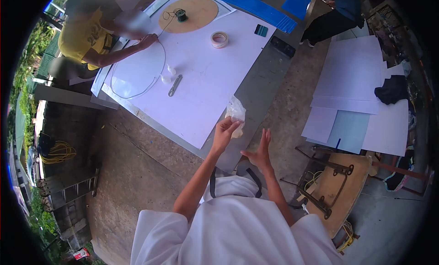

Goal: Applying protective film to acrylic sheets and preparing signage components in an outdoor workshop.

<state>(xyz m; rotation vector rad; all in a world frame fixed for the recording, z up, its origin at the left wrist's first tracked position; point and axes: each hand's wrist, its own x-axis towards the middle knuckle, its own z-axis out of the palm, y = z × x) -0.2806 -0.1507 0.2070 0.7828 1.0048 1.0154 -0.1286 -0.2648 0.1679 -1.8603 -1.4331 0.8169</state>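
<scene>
A crumpled clear plastic bag (235, 108) hangs from the pinched fingers of my left hand (223, 135), near the table's front right edge. Something pale shows at the bag's lower end, but I cannot make out what it is. My right hand (262, 151) is held a little to the right of the bag, fingers stretched and thumb apart, with nothing in it. Below the bag lie the large white sheet (201, 89) and the grey tabletop (257, 93).
Across the table a person in yellow (84, 36) holds a thin wire hoop (165, 59). White small bottles (166, 78), a utility knife (174, 85), a tape roll (219, 39) and a wire spool (181, 15) lie on the sheet. White boards (345, 75) and a folding table (340, 187) stand right.
</scene>
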